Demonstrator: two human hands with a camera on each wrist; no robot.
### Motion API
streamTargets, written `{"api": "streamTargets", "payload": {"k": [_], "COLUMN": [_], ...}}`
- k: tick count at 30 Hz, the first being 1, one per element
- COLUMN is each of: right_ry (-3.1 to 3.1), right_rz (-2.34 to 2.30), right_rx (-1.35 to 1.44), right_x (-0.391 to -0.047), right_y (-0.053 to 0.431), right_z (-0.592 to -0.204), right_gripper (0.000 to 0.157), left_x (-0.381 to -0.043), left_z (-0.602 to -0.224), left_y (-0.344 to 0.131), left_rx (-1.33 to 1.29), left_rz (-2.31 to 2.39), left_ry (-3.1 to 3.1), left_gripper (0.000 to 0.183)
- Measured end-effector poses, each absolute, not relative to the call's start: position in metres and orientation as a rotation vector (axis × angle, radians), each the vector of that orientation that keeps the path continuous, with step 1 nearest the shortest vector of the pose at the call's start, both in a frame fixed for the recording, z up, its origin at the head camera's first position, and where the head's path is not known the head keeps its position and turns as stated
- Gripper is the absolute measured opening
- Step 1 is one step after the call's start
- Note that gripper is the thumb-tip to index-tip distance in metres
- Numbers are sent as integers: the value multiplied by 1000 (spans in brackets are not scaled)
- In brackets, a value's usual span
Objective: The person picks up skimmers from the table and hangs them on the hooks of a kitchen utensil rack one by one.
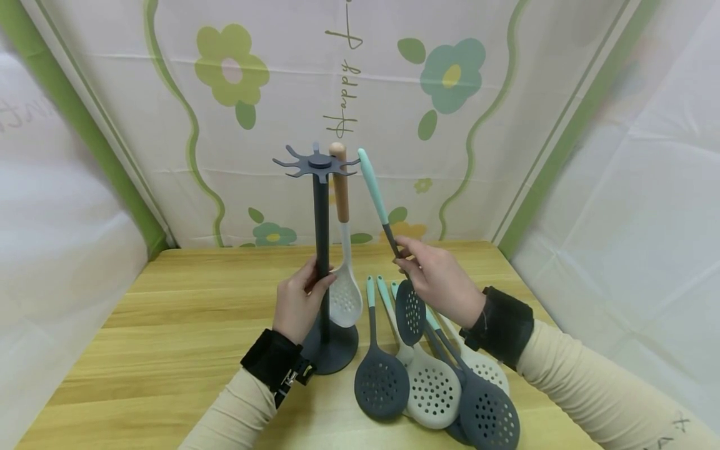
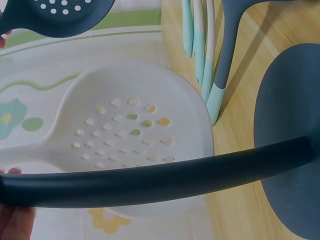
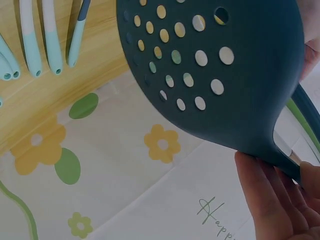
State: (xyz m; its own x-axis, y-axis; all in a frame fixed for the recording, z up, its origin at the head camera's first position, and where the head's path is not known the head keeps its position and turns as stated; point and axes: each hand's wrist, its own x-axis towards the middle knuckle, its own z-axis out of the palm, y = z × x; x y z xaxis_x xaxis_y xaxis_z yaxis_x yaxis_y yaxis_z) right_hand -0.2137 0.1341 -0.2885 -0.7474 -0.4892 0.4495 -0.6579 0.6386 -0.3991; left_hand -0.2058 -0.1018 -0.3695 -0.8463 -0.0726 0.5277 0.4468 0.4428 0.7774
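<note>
My left hand (image 1: 297, 304) grips the black pole (image 1: 322, 225) of an upright utensil stand, whose round base (image 1: 332, 356) sits on the table. A white skimmer with a wooden handle (image 1: 340, 187) is upright beside the pole, its handle top at the hooks; its perforated head (image 2: 120, 110) shows behind the pole in the left wrist view. My right hand (image 1: 435, 275) pinches the neck of a dark grey skimmer (image 3: 200, 65), head down. Its mint handle (image 1: 374, 184) points up, with its tip right by a hook (image 1: 352, 162) on the stand's right side.
Several more skimmers with mint handles lie on the wooden table (image 1: 185, 350) to the right of the stand, including a dark one (image 1: 381, 384) and a pale one (image 1: 433, 387), partly overlapping. A flower-printed cloth (image 1: 382, 75) hangs behind, with white cloth at both sides.
</note>
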Motion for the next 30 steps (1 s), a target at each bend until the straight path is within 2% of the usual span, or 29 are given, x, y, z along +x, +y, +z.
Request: {"api": "streamTargets", "payload": {"k": [9, 30], "right_ry": [-2564, -2584], "right_rz": [781, 795], "right_rx": [932, 952], "right_x": [-214, -212], "right_y": [130, 115], "right_z": [-288, -289], "right_gripper": [25, 31], "left_x": [-206, -207], "left_z": [-370, -371], "left_y": [-102, -103], "left_rx": [-311, -333], "left_rz": [-1392, -1396], "left_ry": [-2204, -2189], "left_gripper": [29, 27]}}
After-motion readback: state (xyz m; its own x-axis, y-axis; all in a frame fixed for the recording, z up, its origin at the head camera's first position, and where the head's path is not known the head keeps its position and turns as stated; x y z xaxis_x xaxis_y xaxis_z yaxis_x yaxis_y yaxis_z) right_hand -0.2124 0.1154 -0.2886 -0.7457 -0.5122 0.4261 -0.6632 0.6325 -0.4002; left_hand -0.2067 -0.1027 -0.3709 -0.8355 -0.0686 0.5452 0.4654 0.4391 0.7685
